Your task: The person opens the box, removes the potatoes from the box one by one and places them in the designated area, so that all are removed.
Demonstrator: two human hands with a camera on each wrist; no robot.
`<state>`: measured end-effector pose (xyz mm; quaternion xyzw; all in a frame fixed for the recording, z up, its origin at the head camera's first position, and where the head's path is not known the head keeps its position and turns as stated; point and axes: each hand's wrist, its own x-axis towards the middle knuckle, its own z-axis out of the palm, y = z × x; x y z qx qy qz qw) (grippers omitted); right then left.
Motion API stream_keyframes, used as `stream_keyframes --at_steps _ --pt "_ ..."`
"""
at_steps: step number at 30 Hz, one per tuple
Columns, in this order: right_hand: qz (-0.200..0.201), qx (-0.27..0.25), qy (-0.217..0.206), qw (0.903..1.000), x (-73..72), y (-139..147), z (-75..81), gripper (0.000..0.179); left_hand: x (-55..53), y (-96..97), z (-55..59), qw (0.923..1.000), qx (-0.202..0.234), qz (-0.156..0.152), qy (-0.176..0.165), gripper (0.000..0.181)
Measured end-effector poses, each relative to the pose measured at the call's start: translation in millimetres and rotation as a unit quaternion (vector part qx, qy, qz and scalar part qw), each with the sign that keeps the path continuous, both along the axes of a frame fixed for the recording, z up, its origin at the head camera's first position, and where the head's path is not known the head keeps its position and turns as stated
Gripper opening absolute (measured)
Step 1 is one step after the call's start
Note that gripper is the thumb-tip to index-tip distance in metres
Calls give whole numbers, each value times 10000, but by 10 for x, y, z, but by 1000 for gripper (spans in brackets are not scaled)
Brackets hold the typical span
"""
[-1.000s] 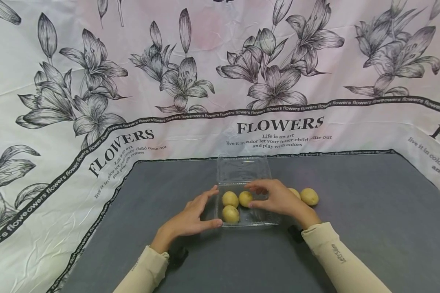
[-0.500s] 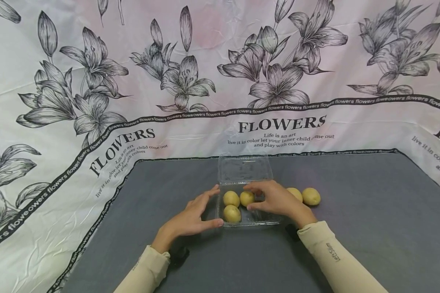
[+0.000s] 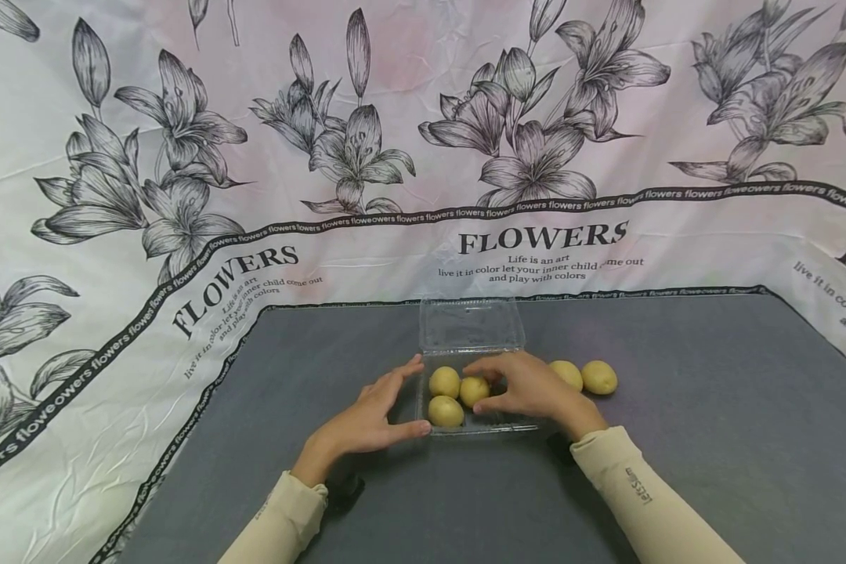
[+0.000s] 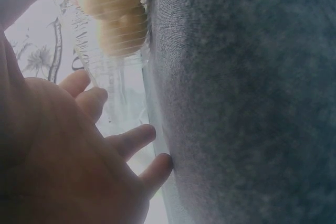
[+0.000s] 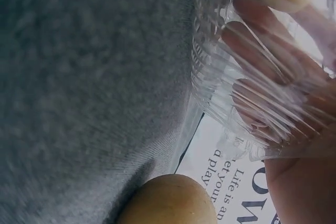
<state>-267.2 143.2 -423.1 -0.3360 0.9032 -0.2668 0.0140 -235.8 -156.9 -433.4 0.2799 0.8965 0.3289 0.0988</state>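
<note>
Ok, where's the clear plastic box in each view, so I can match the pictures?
Head: the clear plastic box sits a little right of and below centre.
Left wrist: the clear plastic box is at upper left.
Right wrist: the clear plastic box is at upper right.
Shared landmark: gray tabletop, lower part in head, right side in left wrist, left side in right wrist.
</note>
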Motion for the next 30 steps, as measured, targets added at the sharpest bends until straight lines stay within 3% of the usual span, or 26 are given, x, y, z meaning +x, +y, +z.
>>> stream_keyframes --at_steps 11,30 --pt "161 -40 185 9997 -3 -16 3 53 -6 -2 1 10000 -34 -9 -11 87" --pt "92 -49 354 9993 14 -6 -29 44 -6 0 -11 10000 -31 33 -40 88"
